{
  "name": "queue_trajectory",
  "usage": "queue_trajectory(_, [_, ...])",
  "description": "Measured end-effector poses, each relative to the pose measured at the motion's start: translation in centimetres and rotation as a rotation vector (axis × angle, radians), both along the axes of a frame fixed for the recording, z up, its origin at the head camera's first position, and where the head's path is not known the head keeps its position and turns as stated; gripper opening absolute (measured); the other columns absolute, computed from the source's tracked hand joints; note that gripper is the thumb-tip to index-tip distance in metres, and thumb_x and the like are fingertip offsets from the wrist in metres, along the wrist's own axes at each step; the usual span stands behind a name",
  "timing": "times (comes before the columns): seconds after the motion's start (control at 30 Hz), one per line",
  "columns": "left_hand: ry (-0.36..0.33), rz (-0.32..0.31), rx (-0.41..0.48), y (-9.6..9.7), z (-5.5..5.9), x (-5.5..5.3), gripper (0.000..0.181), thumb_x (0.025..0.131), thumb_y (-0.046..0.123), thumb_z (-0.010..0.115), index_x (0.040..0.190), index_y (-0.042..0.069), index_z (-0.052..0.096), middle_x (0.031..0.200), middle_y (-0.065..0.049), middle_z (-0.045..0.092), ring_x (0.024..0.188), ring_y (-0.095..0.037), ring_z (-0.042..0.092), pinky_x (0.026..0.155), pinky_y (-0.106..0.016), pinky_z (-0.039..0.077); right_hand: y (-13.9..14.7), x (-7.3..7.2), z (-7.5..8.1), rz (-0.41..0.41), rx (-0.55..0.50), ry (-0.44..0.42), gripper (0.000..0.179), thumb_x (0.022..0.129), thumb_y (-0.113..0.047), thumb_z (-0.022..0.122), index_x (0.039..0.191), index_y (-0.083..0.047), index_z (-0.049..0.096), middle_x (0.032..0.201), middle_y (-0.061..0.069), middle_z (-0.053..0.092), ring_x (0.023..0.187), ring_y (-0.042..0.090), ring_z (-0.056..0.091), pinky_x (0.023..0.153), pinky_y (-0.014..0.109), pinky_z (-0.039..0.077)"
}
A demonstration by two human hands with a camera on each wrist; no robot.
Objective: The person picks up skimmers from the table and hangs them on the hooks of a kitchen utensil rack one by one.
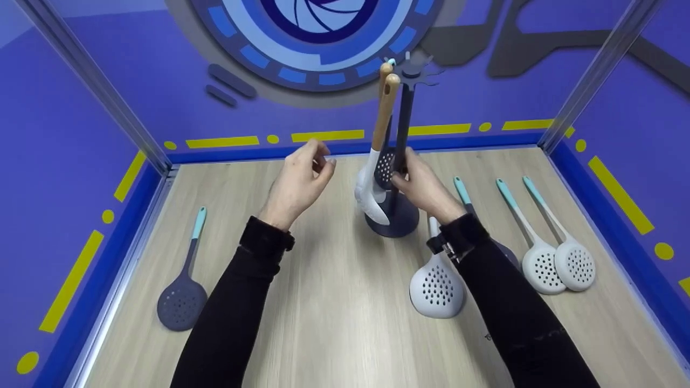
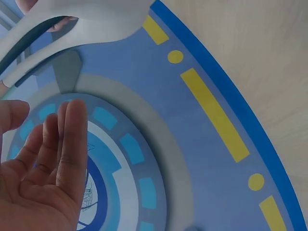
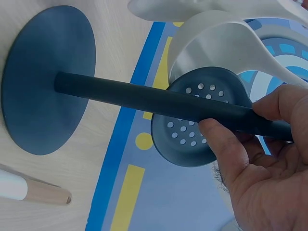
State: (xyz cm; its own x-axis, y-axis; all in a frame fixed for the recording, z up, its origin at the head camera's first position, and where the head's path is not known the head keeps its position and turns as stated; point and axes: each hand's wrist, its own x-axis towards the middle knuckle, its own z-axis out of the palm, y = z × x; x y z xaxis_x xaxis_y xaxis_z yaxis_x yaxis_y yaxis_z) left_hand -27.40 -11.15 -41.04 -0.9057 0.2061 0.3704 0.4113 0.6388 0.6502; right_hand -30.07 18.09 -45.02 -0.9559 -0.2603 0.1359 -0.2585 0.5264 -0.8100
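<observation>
My right hand (image 1: 424, 185) grips the dark upright pole of a round-based utensil stand (image 1: 403, 220), thumb and fingers about the pole (image 3: 130, 96). From the stand's hooked top hang a white ladle (image 3: 207, 41), a second white-headed utensil (image 1: 373, 207) with a wooden handle (image 1: 385, 116), and a dark slotted skimmer (image 3: 185, 137). To the left of the stand, my left hand (image 1: 300, 180) is raised and holds nothing, its fingers loosely bent. In the left wrist view, a white utensil head (image 2: 106, 21) lies beyond the fingers.
A dark slotted skimmer (image 1: 182, 303) with a teal handle lies at the left. A white slotted skimmer (image 1: 436, 288) lies front right of the stand. Past my right forearm are two overlapping white skimmers (image 1: 542, 267) and a partly hidden dark utensil (image 1: 462, 189). Blue walls enclose the wooden table (image 1: 334, 323).
</observation>
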Motion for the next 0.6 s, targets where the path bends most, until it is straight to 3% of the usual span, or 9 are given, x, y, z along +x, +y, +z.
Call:
queue_trajectory(0.3, [-0.062, 0.052, -0.02, -2.1, -0.8, -0.3, 0.022, 0.119, 0.025, 0.069, 0.132, 0.007, 0.07, 0.113, -0.011, 0.076, 0.105, -0.028, 0.08, 0.095, -0.044, 0.067, 0.2, 0.2, -0.2, 0.0, -0.014, -0.017, 0.04, 0.117, 0.0, 0.059, 0.156, 0.007, 0.05, 0.152, 0.032, 0.066, 0.151, 0.049, 0.067, 0.123, 0.062, 0.061])
queue_trajectory(0.6, [-0.13, 0.104, -0.072, -4.6, -1.8, -0.8, 0.026, 0.118, 0.024, 0.069, 0.135, 0.005, 0.069, 0.116, -0.015, 0.077, 0.107, -0.033, 0.079, 0.094, -0.049, 0.067, 0.6, 0.1, -0.8, 0.039, 0.007, 0.019, 0.043, 0.12, -0.004, 0.059, 0.161, 0.005, 0.051, 0.152, 0.029, 0.067, 0.148, 0.046, 0.069, 0.123, 0.06, 0.06])
